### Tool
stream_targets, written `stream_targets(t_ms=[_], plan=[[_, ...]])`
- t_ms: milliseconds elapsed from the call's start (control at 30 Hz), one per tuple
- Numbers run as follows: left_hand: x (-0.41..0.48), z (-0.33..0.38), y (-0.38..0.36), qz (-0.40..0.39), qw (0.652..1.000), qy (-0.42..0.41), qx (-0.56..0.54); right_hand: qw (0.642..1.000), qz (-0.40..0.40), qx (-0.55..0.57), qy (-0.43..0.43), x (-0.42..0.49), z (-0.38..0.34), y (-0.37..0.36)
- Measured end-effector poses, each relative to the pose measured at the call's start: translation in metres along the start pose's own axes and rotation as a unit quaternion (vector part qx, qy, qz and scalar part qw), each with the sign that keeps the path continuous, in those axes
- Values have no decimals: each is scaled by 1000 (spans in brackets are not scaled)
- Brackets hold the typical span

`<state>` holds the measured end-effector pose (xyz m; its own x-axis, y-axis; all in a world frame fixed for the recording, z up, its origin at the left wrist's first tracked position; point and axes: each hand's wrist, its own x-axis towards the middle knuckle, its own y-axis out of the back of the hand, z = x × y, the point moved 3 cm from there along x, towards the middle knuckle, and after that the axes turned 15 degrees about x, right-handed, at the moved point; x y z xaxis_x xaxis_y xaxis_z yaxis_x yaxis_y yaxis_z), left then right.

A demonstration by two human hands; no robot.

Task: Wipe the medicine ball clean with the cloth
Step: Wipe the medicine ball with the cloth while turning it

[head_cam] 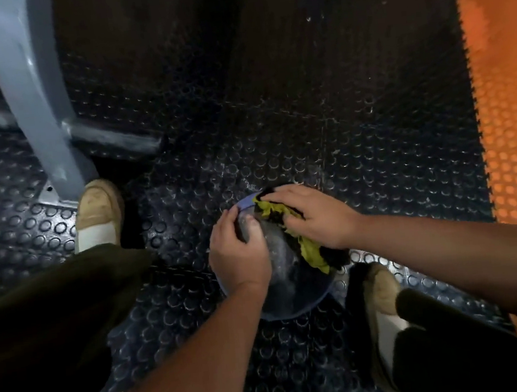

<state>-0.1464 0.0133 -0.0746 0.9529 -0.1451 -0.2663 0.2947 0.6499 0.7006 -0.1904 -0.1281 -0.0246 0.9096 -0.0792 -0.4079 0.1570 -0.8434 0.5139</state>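
Evidently the wiping itself was the step in hand. The fingers (278, 195) of the right hand (315, 217) lay nearly straight and close together, pressing the yellow-and-black cloth (309, 249) flat against the top of the medicine ball (286, 272), with the rest of the cloth bunched under the palm. Just beside those fingertips, the left hand (238, 255) gripped the ball, its fingers (226, 220) curled over the purple band and the thumb set on the grey face. Between thumb and cloth the surface looked pale and smeared, so much seemed left to clean. The next move probably called for dragging the cloth across that patch toward the thumb, while the left hand steadied or turned the ball. Outward from both hands, the ball sat on a dark studded mat (276, 136) between two pale shoes (99, 209), with a grey frame (33, 101) beyond the left one.
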Motion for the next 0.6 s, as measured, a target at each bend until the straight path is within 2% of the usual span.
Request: stream_targets(t_ms=[67, 133, 233, 300, 367, 433, 533, 600], plan=[[2, -7, 3, -2, 1000, -8, -13, 996, 35, 70, -31, 16, -5, 2], [-1, -14, 5, -3, 999, -11, -31, 986, 47, 122, -103, 40, -7, 6], [-12, -20, 4, 17, 998, 1, -67, 968, 30, 119, -220, 84, 1, 4], [-18, -18, 0, 40, 996, 12, -78, 960, 32, 92, -263, 106, 10, 5], [-17, -15, -3, 48, 996, 18, -79, 965, 6, 33, -258, 113, 13, 4], [-12, -11, -2, 31, 996, 27, -76, 980, -21, 7, -199, 104, 7, 3], [-9, -13, 1, 3, 997, 7, -81, 993, 2, 35, -112, 71, -7, 3], [-11, -20, 2, -12, 997, -18, -78, 998, -11, 37, -58, 50, -14, -5]])
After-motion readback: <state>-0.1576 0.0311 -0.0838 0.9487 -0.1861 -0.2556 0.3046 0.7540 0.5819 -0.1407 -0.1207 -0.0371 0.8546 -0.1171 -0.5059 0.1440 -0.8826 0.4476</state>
